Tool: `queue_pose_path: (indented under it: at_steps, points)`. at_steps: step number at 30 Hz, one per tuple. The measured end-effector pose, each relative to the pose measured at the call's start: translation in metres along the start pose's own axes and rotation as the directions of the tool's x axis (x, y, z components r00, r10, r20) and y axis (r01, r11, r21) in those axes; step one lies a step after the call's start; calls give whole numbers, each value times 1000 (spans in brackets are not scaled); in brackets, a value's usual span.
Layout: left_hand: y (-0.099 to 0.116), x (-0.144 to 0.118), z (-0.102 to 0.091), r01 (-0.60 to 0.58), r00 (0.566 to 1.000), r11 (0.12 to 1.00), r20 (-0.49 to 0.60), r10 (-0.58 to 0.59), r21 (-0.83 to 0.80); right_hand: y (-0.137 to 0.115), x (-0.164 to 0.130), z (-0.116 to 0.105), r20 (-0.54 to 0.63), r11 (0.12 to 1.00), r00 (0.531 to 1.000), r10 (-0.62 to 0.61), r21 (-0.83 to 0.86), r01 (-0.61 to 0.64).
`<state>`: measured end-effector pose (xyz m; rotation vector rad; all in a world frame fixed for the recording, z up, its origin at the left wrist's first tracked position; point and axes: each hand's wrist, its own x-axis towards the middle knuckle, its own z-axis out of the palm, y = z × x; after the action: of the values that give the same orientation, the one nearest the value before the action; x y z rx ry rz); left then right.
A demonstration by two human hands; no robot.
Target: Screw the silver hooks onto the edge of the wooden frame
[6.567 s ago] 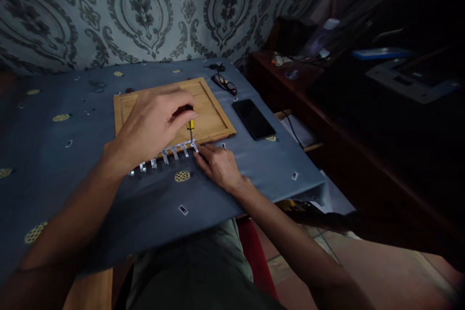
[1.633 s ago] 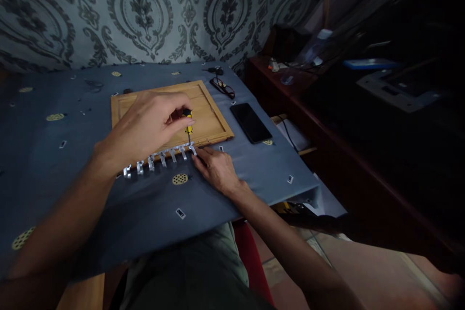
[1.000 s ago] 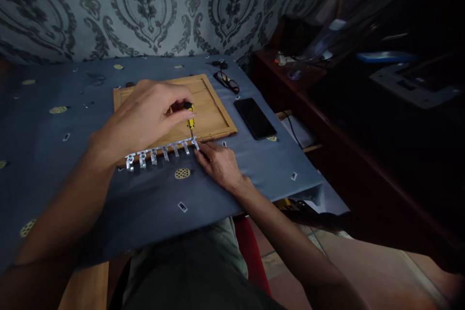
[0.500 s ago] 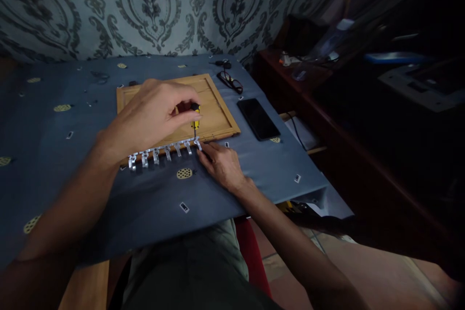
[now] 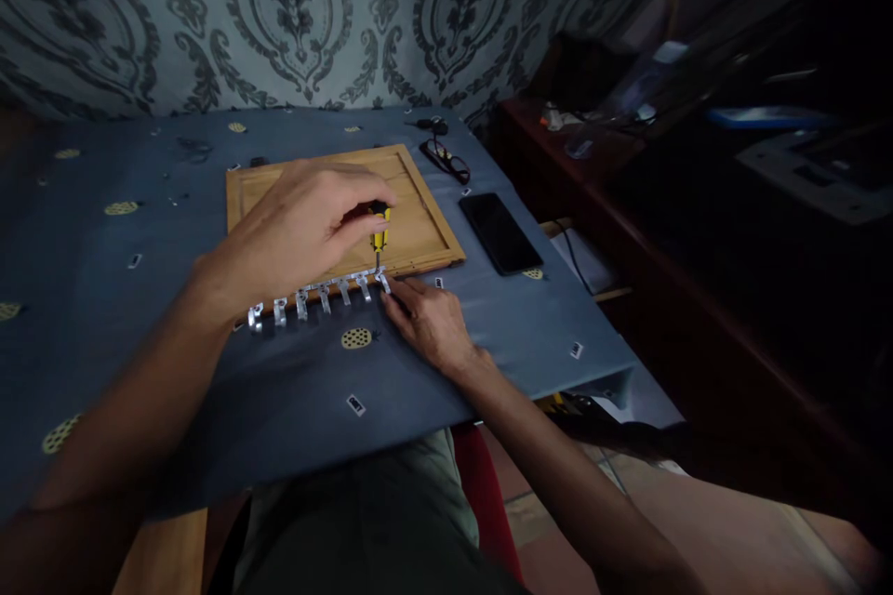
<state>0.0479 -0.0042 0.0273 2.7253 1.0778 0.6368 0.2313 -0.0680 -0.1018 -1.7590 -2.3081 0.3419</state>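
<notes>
A small yellow-and-black screwdriver point(image 5: 379, 228) stands nearly upright in my left hand point(image 5: 299, 223), gripped at the handle between thumb and fingers. Its tip meets the rightmost metal hook point(image 5: 383, 283) on the near edge of a framed wooden board point(image 5: 411, 218). The fingertips of my right hand point(image 5: 429, 321) close on that same hook from the right. To its left, several more shiny metal hooks point(image 5: 325, 299) line the edge and jut towards me. My left hand and forearm cover part of the board; whatever fastener is under the tip is too small to make out.
On the patterned blue tablecloth point(image 5: 433, 390), a black phone point(image 5: 500, 234) lies right of the board. Folded glasses point(image 5: 446, 161) and a small dark tool point(image 5: 429, 125) lie behind it. A dark reddish cabinet point(image 5: 593, 177) stands to the right. A patterned curtain point(image 5: 377, 19) hangs behind.
The whole view has shifted slightly. My left fingers have moved a little around the top of the screwdriver handle; my right hand stays at the end hook.
</notes>
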Motion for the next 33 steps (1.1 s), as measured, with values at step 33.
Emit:
queue_pose_path:
  at_steps: [33]
  points:
    - [-7,3,9,-11,986,996,-168,-3,-86,12,-2,13,-145,994,984,-106,20,110]
